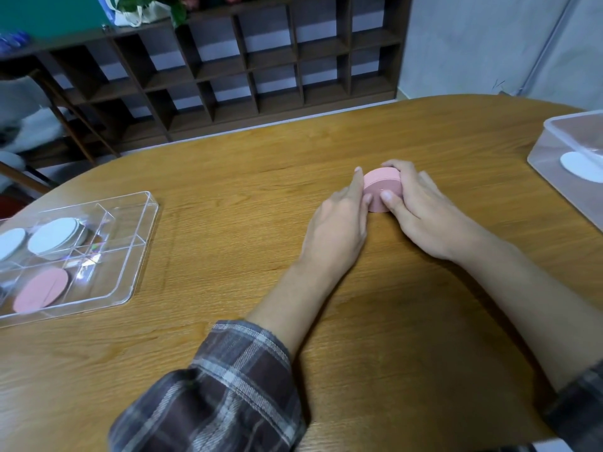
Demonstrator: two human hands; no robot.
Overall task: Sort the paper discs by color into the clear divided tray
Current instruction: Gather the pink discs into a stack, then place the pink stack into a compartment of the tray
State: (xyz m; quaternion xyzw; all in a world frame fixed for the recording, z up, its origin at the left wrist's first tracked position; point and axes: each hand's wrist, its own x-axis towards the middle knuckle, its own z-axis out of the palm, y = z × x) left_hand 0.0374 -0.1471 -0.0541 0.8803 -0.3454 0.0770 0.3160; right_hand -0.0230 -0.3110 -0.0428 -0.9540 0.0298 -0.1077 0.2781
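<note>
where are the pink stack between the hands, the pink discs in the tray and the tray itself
pink stack (381,185): head view, top face
pink discs in tray (40,290): head view, top disc's face
clear divided tray (125,223): head view, bare far-right compartment

I've got the wooden table (228,177) under the fingers (355,185), a dark cubby shelf (261,60) beyond them, a frosted plastic bin (551,126) off to their right.
</note>
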